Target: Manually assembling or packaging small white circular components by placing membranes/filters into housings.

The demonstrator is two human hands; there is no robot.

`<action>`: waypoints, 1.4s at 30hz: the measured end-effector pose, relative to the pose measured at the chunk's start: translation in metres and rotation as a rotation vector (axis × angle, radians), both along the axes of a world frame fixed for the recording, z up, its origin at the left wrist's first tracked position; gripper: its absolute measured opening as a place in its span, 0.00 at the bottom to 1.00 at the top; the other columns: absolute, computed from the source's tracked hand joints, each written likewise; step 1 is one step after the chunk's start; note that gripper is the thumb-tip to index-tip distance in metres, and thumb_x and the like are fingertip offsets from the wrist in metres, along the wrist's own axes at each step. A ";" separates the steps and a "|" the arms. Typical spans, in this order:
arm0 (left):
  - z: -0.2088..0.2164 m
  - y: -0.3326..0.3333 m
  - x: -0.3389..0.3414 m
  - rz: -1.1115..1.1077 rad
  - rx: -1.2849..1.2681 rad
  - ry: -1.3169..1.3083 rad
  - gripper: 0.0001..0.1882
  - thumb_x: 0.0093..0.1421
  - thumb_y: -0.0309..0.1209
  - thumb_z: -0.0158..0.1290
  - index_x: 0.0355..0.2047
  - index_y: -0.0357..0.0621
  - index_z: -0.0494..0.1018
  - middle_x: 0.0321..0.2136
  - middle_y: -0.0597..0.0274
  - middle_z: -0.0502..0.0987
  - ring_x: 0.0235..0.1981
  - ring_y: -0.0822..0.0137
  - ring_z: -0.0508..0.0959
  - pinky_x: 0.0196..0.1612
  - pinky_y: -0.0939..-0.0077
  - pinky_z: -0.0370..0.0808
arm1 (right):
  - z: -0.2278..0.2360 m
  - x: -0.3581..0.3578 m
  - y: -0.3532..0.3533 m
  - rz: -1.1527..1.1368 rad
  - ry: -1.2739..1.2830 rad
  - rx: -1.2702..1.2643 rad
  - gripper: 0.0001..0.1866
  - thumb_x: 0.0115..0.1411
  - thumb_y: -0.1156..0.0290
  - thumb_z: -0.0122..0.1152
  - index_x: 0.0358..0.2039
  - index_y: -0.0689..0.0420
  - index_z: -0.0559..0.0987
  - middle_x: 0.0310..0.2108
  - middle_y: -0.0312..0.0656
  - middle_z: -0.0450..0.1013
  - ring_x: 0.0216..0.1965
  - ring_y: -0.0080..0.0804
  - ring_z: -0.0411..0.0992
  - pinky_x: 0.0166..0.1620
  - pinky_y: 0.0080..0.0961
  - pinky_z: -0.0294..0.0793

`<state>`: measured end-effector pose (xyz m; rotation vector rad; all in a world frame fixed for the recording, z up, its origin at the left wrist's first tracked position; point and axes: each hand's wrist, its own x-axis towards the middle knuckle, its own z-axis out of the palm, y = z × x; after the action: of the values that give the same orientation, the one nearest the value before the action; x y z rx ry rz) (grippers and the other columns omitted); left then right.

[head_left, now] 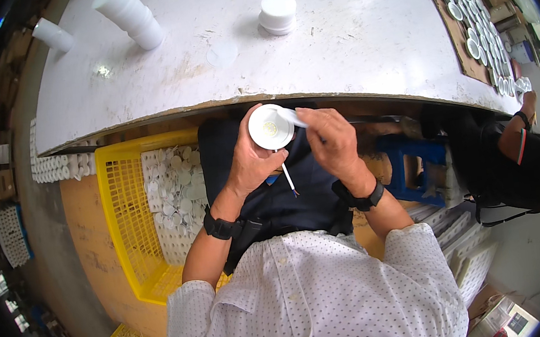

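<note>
A white round lamp housing (259, 137), cup-shaped, faces up just off the table's near edge. My left hand (246, 161) is wrapped round its side. Inside its bottom a small yellowish LED patch (269, 129) shows, and a white cable (288, 176) with bare coloured wire ends hangs below. Between the thumb and fingers of my right hand (335, 138) is a thin white disc (293, 117), tilted over the right side of the housing's rim. Whether disc and rim touch I cannot tell.
On the white table (349, 42) stand a stack of white discs (278, 13) and stacked white cups (129, 19); a translucent disc (222, 54) lies nearby. Many white round parts fill a board (459, 23) at right. A yellow crate (124, 223) is left of me; a co-worker (525, 155) sits right.
</note>
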<state>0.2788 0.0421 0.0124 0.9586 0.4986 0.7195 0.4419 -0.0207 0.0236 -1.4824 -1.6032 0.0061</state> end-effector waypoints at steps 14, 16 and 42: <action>-0.011 -0.002 -0.002 0.064 0.038 0.089 0.28 0.59 0.35 0.48 0.56 0.40 0.51 0.48 0.53 0.64 0.47 0.66 0.69 0.41 0.78 0.75 | -0.004 -0.019 -0.003 0.130 -0.311 -0.049 0.27 0.37 0.73 0.64 0.43 0.54 0.75 0.49 0.40 0.68 0.46 0.38 0.66 0.42 0.29 0.68; -0.011 -0.003 -0.002 0.082 0.033 0.091 0.25 0.60 0.34 0.45 0.55 0.40 0.53 0.48 0.53 0.65 0.48 0.66 0.68 0.45 0.77 0.73 | -0.004 -0.021 -0.003 0.129 -0.318 -0.053 0.27 0.37 0.73 0.64 0.43 0.54 0.75 0.49 0.39 0.67 0.47 0.38 0.66 0.42 0.29 0.67; -0.014 -0.007 -0.002 0.242 0.141 0.187 0.19 0.61 0.34 0.44 0.50 0.40 0.60 0.41 0.54 0.70 0.42 0.68 0.71 0.45 0.76 0.70 | -0.016 -0.029 -0.001 0.126 -0.360 0.094 0.23 0.39 0.73 0.63 0.41 0.57 0.76 0.47 0.36 0.70 0.38 0.31 0.67 0.41 0.28 0.65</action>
<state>0.2765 0.0348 -0.0019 1.1150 0.7443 0.8959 0.4128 -0.0220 0.0079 -1.3610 -1.9545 -0.2754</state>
